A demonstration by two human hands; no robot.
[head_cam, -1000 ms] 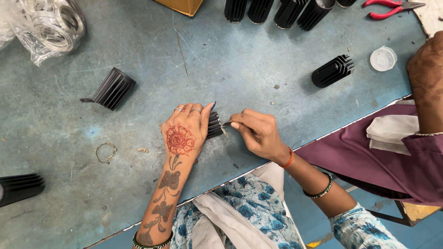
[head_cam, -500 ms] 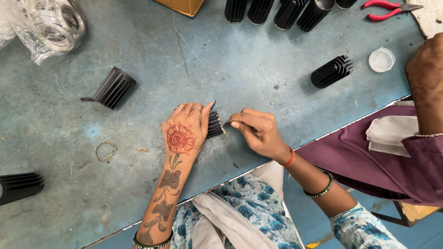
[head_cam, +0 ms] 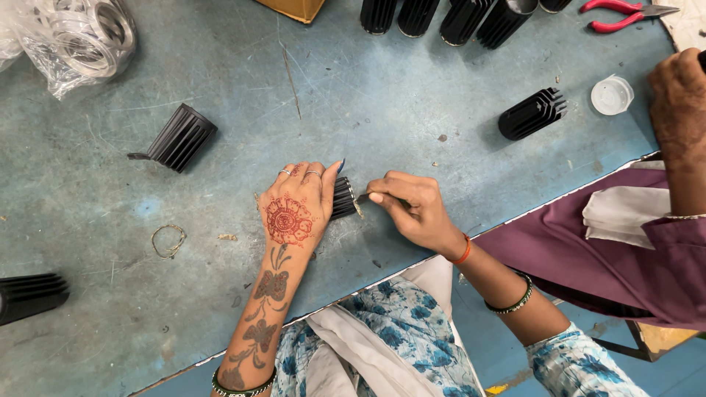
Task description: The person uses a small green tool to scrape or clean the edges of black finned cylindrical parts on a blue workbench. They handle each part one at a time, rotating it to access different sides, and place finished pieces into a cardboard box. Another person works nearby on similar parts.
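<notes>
My left hand [head_cam: 300,208] lies flat over a black finned cylinder [head_cam: 343,198] on the blue-grey table, pinning it down; only its right end shows past my fingers. My right hand [head_cam: 412,209] pinches a thin metal tool [head_cam: 360,198] whose tip touches the open end of that cylinder. Both hands work near the table's front edge. Most of the cylinder is hidden under my left palm.
Loose black finned cylinders lie at the left [head_cam: 179,137], far left [head_cam: 31,295] and right [head_cam: 533,113], with several more standing along the back [head_cam: 456,15]. A plastic bag of rings [head_cam: 73,37], a small wire ring [head_cam: 168,240], a white cap [head_cam: 612,94], red pliers [head_cam: 621,15]. Another person's hand [head_cam: 680,103] at right.
</notes>
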